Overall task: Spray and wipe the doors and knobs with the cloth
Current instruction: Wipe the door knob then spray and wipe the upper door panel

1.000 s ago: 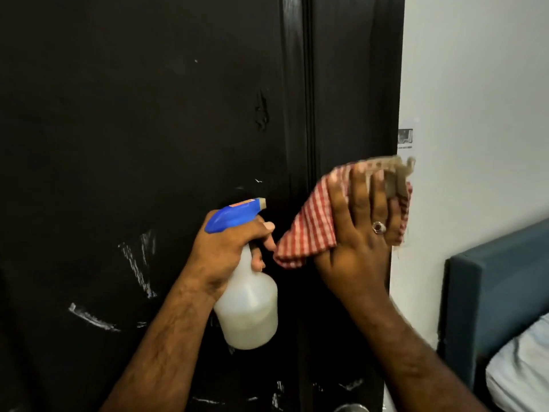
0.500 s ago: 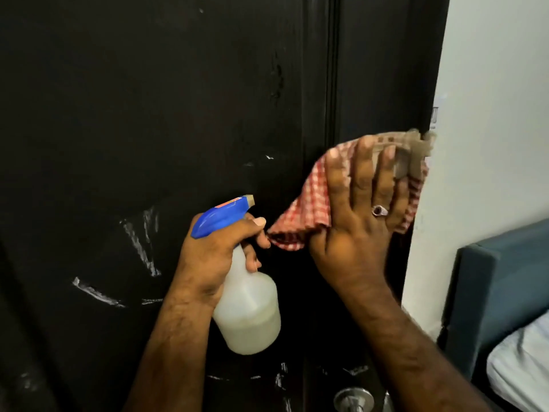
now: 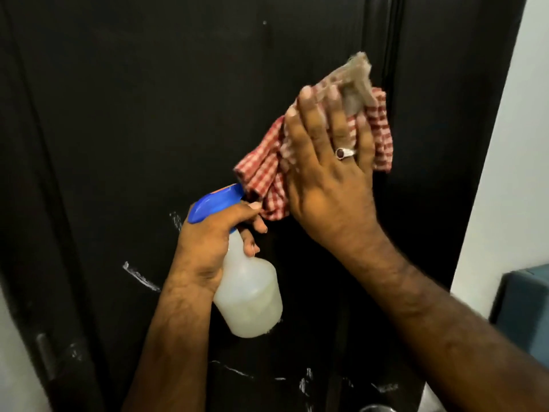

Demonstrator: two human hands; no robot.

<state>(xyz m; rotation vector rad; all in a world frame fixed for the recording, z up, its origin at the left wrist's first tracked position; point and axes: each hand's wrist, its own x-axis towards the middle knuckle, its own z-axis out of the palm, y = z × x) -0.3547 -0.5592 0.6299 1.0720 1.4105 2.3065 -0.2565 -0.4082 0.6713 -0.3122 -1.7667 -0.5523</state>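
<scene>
Two hands were in play at that moment, and I took them nearest first. My left hand had its grip wrapped round the neck of the translucent white plastic spray bottle with the blue trigger head, one finger hooked at the trigger, the nozzle pointing toward the door and sitting just beside the hanging lower corner of the cloth. The bottle looked roughly half full of a pale liquid.

My right hand, a silver ring with a dark stone on one finger, lay with its fingers spread and straight, pressing the red-and-white checked cloth flat against the tall black painted door, close to the vertical seam on its right. So the grip there was an open, flat press, not a clench. The cloth's frayed greyish corner stuck out above the fingertips.

What could go wrong, as I judged it: with only a flat palm holding it, the cloth might slide out and drop if I lightened the pressure; and a squeeze of the trigger now would likely wet the cloth's corner and not the panel.

Beyond my hands, the door carried white scuffs and streaks lower down, so I reckoned plenty was left to wipe. A rounded metal door knob just showed at the bottom edge, seemingly untouched. To the right stood a pale plain wall and a blue-grey upholstered piece of furniture.
</scene>
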